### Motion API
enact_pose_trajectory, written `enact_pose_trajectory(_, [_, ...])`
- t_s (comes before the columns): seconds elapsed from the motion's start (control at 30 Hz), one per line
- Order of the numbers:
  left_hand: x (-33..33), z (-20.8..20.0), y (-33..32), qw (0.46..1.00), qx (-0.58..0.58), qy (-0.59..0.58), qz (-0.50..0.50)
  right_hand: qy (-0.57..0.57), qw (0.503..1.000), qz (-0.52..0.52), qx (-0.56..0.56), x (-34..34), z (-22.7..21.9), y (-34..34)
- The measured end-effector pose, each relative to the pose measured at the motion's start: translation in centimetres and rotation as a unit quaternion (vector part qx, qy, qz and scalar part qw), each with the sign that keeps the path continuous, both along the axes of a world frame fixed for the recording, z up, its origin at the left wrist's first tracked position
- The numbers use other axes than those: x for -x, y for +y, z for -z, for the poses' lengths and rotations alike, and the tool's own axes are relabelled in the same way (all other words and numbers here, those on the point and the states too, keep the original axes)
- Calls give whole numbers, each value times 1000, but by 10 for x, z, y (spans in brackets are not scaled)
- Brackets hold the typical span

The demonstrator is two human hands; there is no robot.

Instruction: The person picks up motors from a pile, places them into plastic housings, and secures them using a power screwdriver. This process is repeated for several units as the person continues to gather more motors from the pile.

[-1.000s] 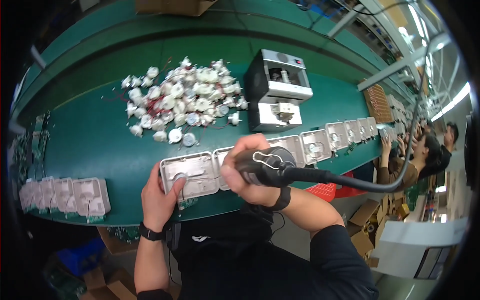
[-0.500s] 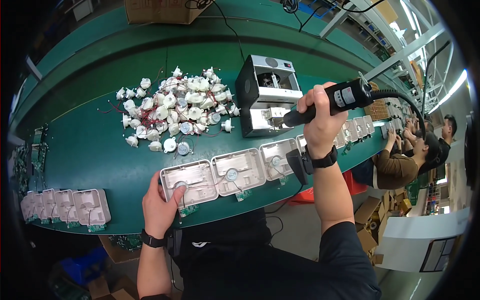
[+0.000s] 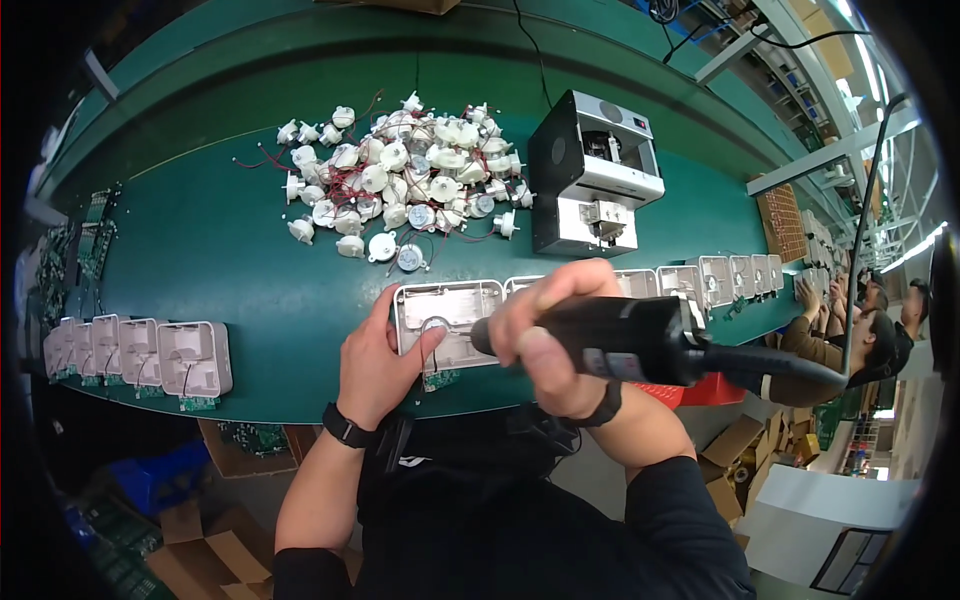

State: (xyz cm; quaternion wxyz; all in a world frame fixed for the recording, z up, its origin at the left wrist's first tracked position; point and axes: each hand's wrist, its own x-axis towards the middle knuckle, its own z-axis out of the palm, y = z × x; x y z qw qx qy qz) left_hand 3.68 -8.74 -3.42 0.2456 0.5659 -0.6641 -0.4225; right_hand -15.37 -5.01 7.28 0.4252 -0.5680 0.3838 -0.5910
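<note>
Near the lower middle of the frame, the right hand (image 3: 556, 338) was wrapped tightly around a black electric screwdriver (image 3: 620, 338), fingers closed over its barrel, the tool lying almost level with its tip pointing left toward a white plastic housing (image 3: 447, 325). A dark cable ran from the screwdriver's rear toward the right of the frame. The left hand (image 3: 375, 365) rested against the housing's left edge, fingers partly curled and the thumb pressing on its face beside a round white part; it steadied the housing rather than enclosing it. A black watch (image 3: 345, 427) sat on the left wrist.

The housing lay on the green conveyor belt (image 3: 220, 250), close to its near edge, first in a row of similar white housings (image 3: 720, 280) running away to the right of the frame. At the left of the frame another row of white housings (image 3: 140, 355) stood along the belt's near edge, well apart from the hands. A heap of small white motors with red wires (image 3: 400, 185) lay in the upper middle, and just right of it stood a grey box-shaped machine (image 3: 595, 185). At the far right, other people (image 3: 880, 330) worked at the belt. Cardboard boxes (image 3: 735, 445) sat below the belt at the lower right.
</note>
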Motion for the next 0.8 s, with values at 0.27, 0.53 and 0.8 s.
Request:
enact_pose_trajectory(0.27, [-1, 0, 2, 1000, 24, -3, 0, 16, 1000, -10, 4, -14, 25, -10])
enact_pose_trajectory(0.53, [7, 3, -2, 997, 69, 13, 22, 89, 995, 33, 18, -15, 35, -10])
enact_pose_trajectory(0.8, [3, 4, 3, 999, 33, 30, 2, 54, 990, 83, 97, 28, -5, -1])
